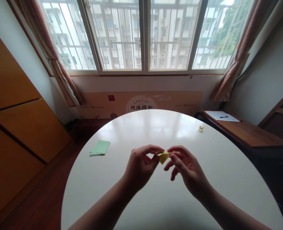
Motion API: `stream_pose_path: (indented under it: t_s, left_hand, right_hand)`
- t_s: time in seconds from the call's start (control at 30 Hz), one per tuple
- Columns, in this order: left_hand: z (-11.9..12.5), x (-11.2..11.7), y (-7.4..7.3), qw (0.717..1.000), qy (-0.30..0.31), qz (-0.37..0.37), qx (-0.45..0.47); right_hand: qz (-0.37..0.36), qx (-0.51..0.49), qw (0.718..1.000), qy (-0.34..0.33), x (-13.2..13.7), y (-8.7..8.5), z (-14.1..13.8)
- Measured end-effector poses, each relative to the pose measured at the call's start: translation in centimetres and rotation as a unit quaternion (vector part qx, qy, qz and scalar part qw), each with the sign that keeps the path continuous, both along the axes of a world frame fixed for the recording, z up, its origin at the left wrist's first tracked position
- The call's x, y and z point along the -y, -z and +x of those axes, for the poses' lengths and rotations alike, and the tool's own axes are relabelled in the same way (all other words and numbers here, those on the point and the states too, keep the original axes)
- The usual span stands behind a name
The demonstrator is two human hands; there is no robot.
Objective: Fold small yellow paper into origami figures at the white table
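A small folded piece of yellow paper [163,157] is held above the table between my two hands. My left hand [143,163] pinches its left side between thumb and fingers. On the other side, the thumb and index finger of my right hand [185,166] grip its right edge, while the lower fingers hang loosely curled below. The paper has creases and a flap that points downward. My fingertips cover parts of its edges.
The round white table [103,198] fills the foreground. A stack of green paper sheets [100,148] lies at its left. Toward the back right sits a small folded yellow paper figure [201,128]. Beyond is a wooden side table [249,129] with a white sheet [221,116].
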State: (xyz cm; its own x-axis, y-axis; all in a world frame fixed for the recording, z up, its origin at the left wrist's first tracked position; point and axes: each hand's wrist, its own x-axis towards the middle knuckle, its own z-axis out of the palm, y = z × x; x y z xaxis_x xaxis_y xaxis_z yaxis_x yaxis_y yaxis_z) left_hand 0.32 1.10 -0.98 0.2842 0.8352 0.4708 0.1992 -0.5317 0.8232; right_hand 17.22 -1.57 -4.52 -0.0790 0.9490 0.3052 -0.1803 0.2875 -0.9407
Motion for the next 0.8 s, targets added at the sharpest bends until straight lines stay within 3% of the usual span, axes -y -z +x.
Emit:
stream_pose_path:
  t_s: [0.33,0.8]
  left_hand:
    - [-0.13,0.12,-0.24,0.999,0.002,0.035,-0.024]
    - [-0.17,0.19,-0.23,1.000,0.004,0.011,-0.003]
  right_hand:
    - [-0.003,-0.009,1.000,0.005,-0.20,-0.09,0.29]
    - [-0.018,-0.023,1.000,-0.004,-0.32,0.17,0.29]
